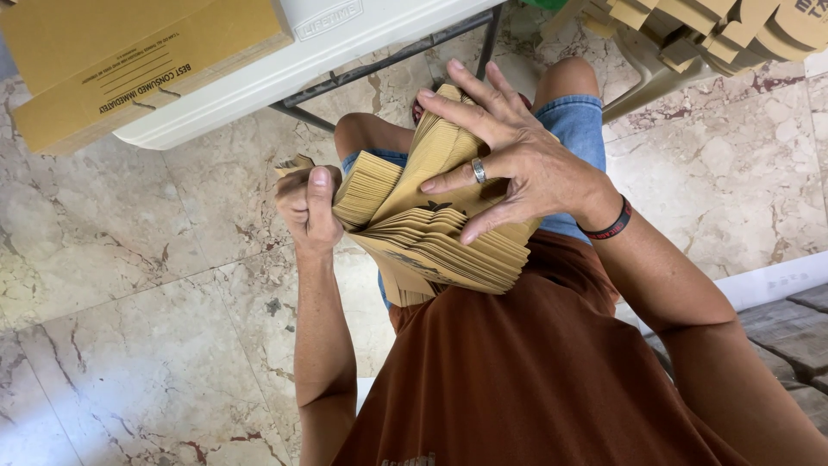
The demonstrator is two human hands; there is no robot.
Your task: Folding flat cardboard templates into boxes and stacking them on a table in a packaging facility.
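Your right hand (pixel 509 160) is spreading its fingers (pixel 453 177) flat across the thick stack of brown paper bags (pixel 431 233) over your lap, while your left hand (pixel 308 207) is clamping its fanned left edge, below the white table (pixel 285 60) carrying a cardboard box (pixel 129 60).

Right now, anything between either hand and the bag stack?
Nothing visible. The left hand grips the thick stack of flat tan paper bags at its edge; the right hand lies spread directly on top.
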